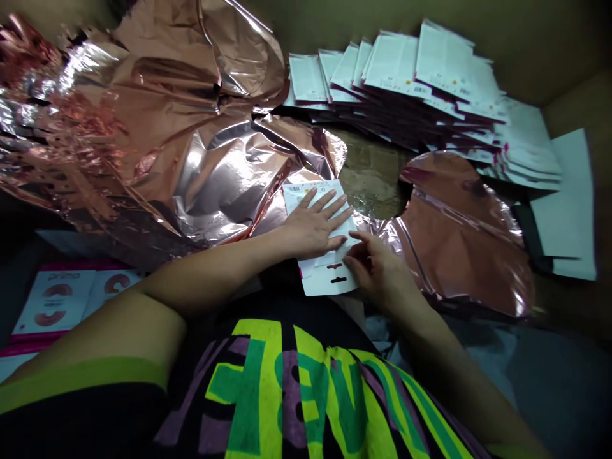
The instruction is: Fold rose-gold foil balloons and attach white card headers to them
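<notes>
A white printed packet [318, 280] with a barcode and two hang slots lies in front of my body. My left hand [318, 224] rests flat on it, fingers spread across its upper part. At the packet's right edge, my right hand [377, 264] has its fingers curled, with thumb and index finger on the edge. Under and beyond the packet spreads crumpled rose-gold foil [229, 172], with a rounded foil piece [463, 236] to the right of my hands.
At the back right stand overlapping rows of similar white packets [392, 64]. A plain white sheet [567, 197] lies at the far right. Several boxes with pink edges, marked "prima" [57, 296], are at the lower left. Brown cardboard [373, 172] shows between the foil pieces.
</notes>
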Tool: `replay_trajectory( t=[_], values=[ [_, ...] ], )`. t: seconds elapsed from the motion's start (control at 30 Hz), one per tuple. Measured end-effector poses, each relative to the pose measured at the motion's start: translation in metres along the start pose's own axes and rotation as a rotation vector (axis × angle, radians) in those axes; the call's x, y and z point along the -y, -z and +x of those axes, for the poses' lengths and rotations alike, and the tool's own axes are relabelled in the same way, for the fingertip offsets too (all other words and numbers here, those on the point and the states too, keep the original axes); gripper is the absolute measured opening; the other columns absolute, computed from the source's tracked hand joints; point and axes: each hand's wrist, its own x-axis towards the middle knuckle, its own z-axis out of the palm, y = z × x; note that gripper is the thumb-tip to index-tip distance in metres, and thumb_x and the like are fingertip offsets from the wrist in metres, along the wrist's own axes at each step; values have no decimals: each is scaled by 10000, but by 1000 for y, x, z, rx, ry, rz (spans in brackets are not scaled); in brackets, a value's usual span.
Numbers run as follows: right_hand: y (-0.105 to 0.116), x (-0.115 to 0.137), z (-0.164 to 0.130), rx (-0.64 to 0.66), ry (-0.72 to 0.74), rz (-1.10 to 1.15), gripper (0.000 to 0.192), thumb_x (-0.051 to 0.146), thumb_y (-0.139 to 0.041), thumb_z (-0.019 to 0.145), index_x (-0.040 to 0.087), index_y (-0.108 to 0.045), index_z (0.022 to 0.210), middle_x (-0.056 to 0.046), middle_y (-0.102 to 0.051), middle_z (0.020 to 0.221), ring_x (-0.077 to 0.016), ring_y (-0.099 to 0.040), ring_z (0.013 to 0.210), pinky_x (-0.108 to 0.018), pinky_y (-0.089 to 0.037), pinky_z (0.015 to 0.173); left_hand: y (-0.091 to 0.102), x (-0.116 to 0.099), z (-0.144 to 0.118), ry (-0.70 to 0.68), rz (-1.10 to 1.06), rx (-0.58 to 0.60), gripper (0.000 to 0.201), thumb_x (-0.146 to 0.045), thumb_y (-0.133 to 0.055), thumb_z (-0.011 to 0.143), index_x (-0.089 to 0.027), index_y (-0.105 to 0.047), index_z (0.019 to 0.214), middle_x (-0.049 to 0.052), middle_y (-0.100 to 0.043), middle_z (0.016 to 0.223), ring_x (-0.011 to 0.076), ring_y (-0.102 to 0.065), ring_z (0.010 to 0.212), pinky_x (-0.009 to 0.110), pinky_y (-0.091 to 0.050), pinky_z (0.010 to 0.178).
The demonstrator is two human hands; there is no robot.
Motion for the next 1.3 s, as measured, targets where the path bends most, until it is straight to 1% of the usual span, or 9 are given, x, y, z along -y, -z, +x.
replay_trajectory(
  t=[0.17,0.33,0.53,0.8,0.87,1.0,1.07,1.17,1.3],
  values=[
    [15,15,0,93,11,-22,420,251,-488,892,103,-533,1282,-123,-661,885,-237,-639,802,-372,-530,704,-2,1,1,8,13,5,641,-526,-325,983,-218,-267,1542,57,-194,1627,279,-98,1512,534,-24,1225],
    [62,25,-28,759,0,498,249,387,-622,899,194,-655,1053,-10,-645,693,-119,-594,580,-221,-466,515,1,2,0,-18,7,26,644,-550,-282,989,-232,-249,1547,48,-170,1632,270,-80,1515,537,-22,1225],
    [27,5,-20,-112,-69,132,255,397,-641,863,191,-637,1013,-62,-665,853,-158,-599,675,-281,-494,591,4,1,-1,-15,26,27,651,-546,-286,989,-220,-239,1550,62,-171,1630,265,-86,1515,533,-25,1226],
    [1,12,2,34,36,-172,327,220,-469,911,137,-575,1209,-128,-667,970,-248,-628,900,-359,-502,738,2,1,-1,-11,56,9,630,-522,-307,989,-224,-265,1542,62,-191,1626,275,-100,1512,533,-41,1222],
    [17,19,-6,152,40,-5,342,240,-458,937,146,-539,1255,-108,-668,961,-211,-631,849,-326,-507,709,2,1,-2,-15,44,15,635,-530,-296,990,-221,-261,1543,65,-187,1626,275,-97,1512,537,-40,1220],
    [58,24,-31,842,110,415,277,400,-545,951,187,-620,1111,-12,-664,764,-120,-602,622,-229,-488,553,0,4,-1,-50,15,16,640,-537,-289,988,-220,-253,1543,66,-189,1627,275,-101,1512,548,-35,1215],
    [63,15,-39,709,118,278,300,469,-619,897,181,-661,970,-31,-664,756,-142,-608,640,-258,-504,563,0,7,2,-75,14,2,647,-542,-303,986,-216,-252,1543,71,-198,1625,283,-103,1511,557,-36,1212],
    [42,-8,-38,119,258,-70,384,471,-720,807,192,-666,1066,-123,-674,1069,-259,-623,976,-415,-542,835,4,10,3,-130,22,-85,639,-527,-380,974,-189,-325,1513,99,-300,1590,303,-174,1492,531,-115,1210],
    [12,-28,-28,-84,495,-208,173,269,-622,892,217,-681,1047,-93,-689,1081,-235,-597,1026,-419,-516,911,12,3,-25,-270,14,-206,506,-570,-486,927,-145,-639,1155,137,-623,1254,324,-509,1238,463,-413,1056]
  ],
)
